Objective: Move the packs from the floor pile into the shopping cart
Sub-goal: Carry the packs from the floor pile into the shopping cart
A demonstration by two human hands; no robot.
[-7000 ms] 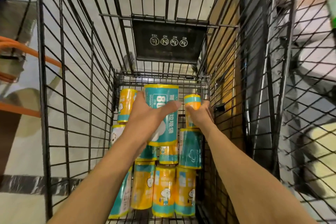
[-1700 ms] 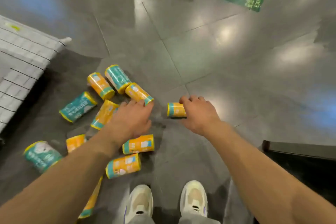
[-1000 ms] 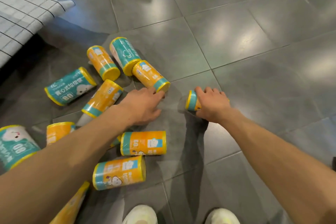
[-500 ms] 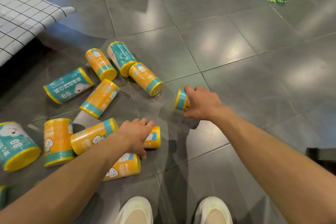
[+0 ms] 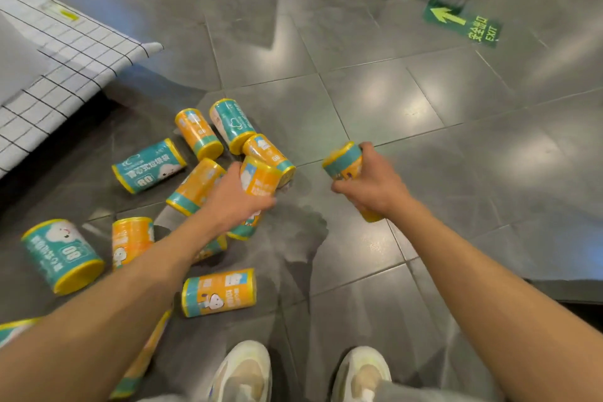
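Note:
Several cylindrical packs, orange or teal with yellow ends, lie scattered on the grey tiled floor. My left hand (image 5: 233,201) grips an orange pack (image 5: 259,184) lifted above the pile. My right hand (image 5: 372,188) is closed around another orange pack (image 5: 342,161), held off the floor to the right of the pile. Loose packs include a teal one (image 5: 148,165) at the left, a large teal one (image 5: 62,254) at the far left, and an orange one (image 5: 219,292) just in front of my feet. The shopping cart is out of view.
A white fabric with a black grid (image 5: 62,68) covers something at the upper left. A green exit arrow sticker (image 5: 463,26) is on the floor at the upper right. My two shoes (image 5: 244,372) stand at the bottom. A dark edge (image 5: 567,290) shows at the right.
My left hand has closed on an orange pack and lifted it from the pile. My right hand has raised its pack off the floor.

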